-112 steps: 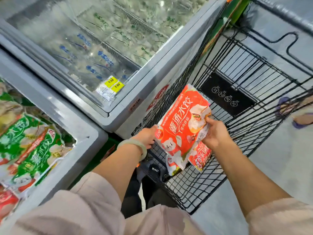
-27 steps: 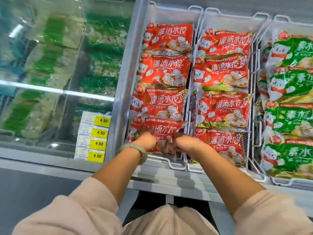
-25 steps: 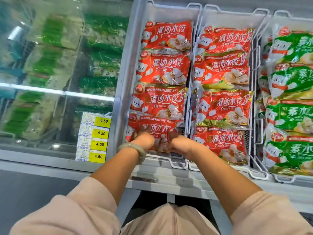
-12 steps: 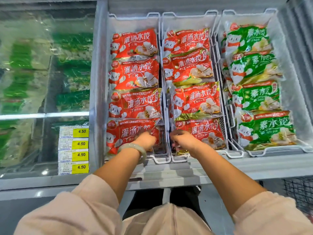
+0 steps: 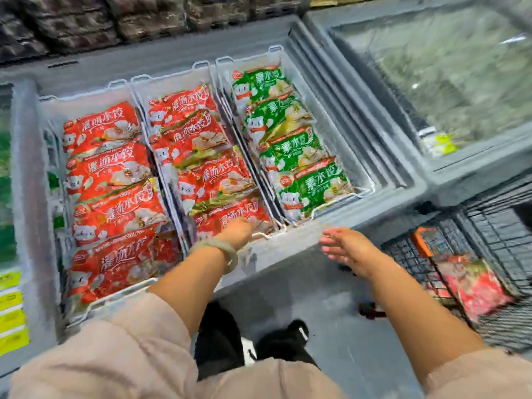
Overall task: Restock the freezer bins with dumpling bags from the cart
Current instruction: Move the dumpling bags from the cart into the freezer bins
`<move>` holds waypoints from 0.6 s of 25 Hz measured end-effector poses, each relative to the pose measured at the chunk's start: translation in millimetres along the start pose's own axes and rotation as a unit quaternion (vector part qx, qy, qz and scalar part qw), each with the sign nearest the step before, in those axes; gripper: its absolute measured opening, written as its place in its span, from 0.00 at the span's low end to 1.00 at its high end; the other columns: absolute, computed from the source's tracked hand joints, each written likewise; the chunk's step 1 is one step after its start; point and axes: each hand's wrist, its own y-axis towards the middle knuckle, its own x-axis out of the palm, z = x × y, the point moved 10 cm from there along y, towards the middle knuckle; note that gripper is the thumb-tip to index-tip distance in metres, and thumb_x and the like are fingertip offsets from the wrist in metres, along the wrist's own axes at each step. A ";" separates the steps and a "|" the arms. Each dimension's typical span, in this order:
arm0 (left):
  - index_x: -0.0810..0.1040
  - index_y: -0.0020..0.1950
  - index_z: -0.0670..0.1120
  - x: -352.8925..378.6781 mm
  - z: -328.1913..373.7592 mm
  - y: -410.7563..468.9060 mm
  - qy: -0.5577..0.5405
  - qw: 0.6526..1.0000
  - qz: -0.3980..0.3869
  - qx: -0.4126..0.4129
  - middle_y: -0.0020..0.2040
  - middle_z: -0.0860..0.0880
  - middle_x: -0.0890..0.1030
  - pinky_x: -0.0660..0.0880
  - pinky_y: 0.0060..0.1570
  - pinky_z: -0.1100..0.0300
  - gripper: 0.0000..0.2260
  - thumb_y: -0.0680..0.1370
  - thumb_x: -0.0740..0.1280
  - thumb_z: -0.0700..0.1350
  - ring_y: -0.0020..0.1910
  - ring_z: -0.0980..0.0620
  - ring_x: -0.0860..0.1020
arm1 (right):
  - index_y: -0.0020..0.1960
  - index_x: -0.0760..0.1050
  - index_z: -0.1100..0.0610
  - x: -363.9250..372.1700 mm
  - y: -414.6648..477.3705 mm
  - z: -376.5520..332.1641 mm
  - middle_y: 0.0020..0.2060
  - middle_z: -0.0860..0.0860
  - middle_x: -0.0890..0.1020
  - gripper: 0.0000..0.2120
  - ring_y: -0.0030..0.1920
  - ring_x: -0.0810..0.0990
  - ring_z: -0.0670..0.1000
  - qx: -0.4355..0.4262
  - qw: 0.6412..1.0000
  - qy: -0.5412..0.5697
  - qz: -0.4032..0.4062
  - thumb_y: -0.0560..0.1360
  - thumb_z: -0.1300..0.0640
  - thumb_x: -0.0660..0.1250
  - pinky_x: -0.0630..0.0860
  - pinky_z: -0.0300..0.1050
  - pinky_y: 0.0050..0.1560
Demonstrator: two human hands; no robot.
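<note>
right hand splayed empty, nearer the red dumpling bag in the cart, rightward; left hand on binned bag, grip unclear.

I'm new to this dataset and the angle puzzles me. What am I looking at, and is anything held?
No machine here: a person wears a wide-angle camera on the head, looking down at their own arms. Below is an open freezer with three wire bins: two of red dumpling bags, one of green bags. The left hand rests on the front red bag of the middle bin; whether it grips is unclear. The right hand is open and empty, near the freezer's front edge. At right, a wire cart holds another red bag.
</note>
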 end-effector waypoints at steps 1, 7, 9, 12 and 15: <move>0.78 0.46 0.37 18.2 18.9 -1.4 -0.005 1.000 0.005 0.012 0.45 0.43 0.75 0.68 0.43 0.62 0.10 0.80 0.58 0.39 0.49 0.49 0.72 | 0.59 0.71 0.56 -35.3 -7.4 8.5 0.40 0.51 0.79 0.09 0.36 0.76 0.48 0.001 1.000 0.014 0.016 0.80 0.57 0.59 0.72 0.39 0.35; 0.74 0.62 0.36 114.6 121.3 -12.8 -0.095 0.995 -0.002 0.031 0.61 0.36 0.76 0.73 0.62 0.52 0.14 0.79 0.57 0.38 0.62 0.39 0.75 | 0.57 0.73 0.57 -190.0 -33.2 58.0 0.39 0.50 0.80 0.10 0.32 0.78 0.46 0.008 0.993 0.086 0.086 0.79 0.56 0.60 0.72 0.39 0.35; 0.72 0.64 0.36 142.3 149.8 -18.1 -0.103 0.993 -0.015 0.054 0.56 0.37 0.78 0.79 0.50 0.62 0.14 0.80 0.57 0.36 0.53 0.42 0.79 | 0.55 0.73 0.57 -219.9 -40.2 73.7 0.37 0.50 0.79 0.07 0.32 0.76 0.47 0.009 0.990 0.101 0.094 0.79 0.57 0.60 0.71 0.39 0.35; 0.71 0.50 0.43 186.7 186.4 -17.8 -0.098 0.993 -0.045 0.057 0.39 0.48 0.72 0.72 0.28 0.68 0.06 0.80 0.57 0.34 0.34 0.54 0.71 | 0.52 0.72 0.57 -259.4 -53.4 95.7 0.37 0.51 0.78 0.05 0.33 0.73 0.48 0.015 0.987 0.122 0.101 0.79 0.58 0.60 0.69 0.39 0.35; 0.66 0.35 0.45 232.6 228.8 -20.0 -0.040 0.992 -0.099 0.067 0.35 0.48 0.68 0.66 0.27 0.67 0.15 0.81 0.54 0.34 0.30 0.54 0.69 | 0.56 0.72 0.58 -298.1 -62.4 124.4 0.42 0.52 0.80 0.08 0.37 0.76 0.48 0.024 0.980 0.152 0.122 0.79 0.56 0.61 0.73 0.39 0.38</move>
